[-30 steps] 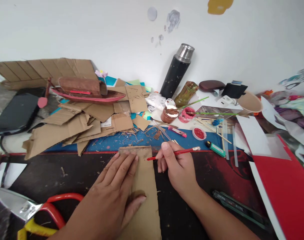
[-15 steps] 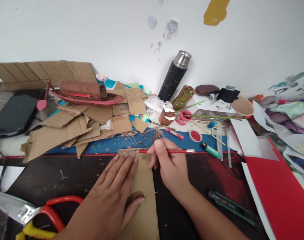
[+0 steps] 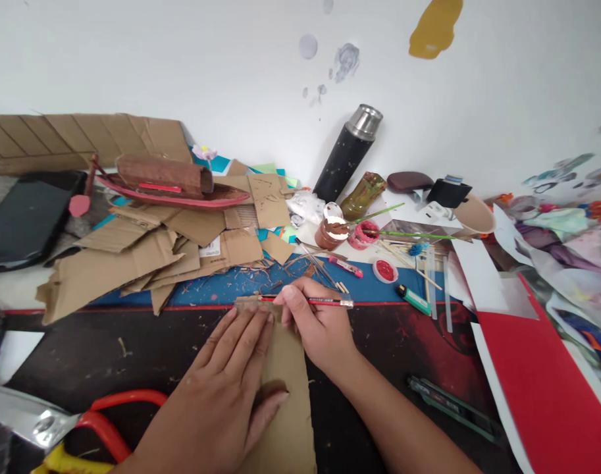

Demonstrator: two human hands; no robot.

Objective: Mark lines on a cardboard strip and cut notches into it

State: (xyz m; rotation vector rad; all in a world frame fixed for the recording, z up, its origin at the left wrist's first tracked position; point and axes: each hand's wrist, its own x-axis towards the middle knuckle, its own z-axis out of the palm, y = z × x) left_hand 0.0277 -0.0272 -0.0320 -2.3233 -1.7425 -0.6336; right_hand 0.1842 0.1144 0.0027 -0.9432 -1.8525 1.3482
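A strip of brown cardboard (image 3: 289, 421) lies lengthwise in front of me on the dark mat. My left hand (image 3: 224, 388) rests flat on it, fingers stretched out, pressing on what looks like a clear ruler (image 3: 245, 304) across the far end; most of that is hidden under my fingertips. In my right hand (image 3: 320, 326) a red pencil (image 3: 324, 301) is pinched between thumb and fingers. It is held nearly level, its tip pointing left at the cardboard's far edge, close to the left fingertips. Whether the tip touches the cardboard I cannot tell.
Scissors (image 3: 58, 424) with red and yellow handles lie at lower left, a utility knife (image 3: 453, 408) at right. Behind are cardboard scraps (image 3: 117, 263), a model boat (image 3: 172, 187), open paint jars (image 3: 332, 234), a black flask (image 3: 344, 158) and a green-capped marker (image 3: 413, 299). Red card (image 3: 542, 368) lies far right.
My right hand and the pencil have moved left, bringing the tip nearer my left fingers. The left hand stays flat in place on the cardboard.
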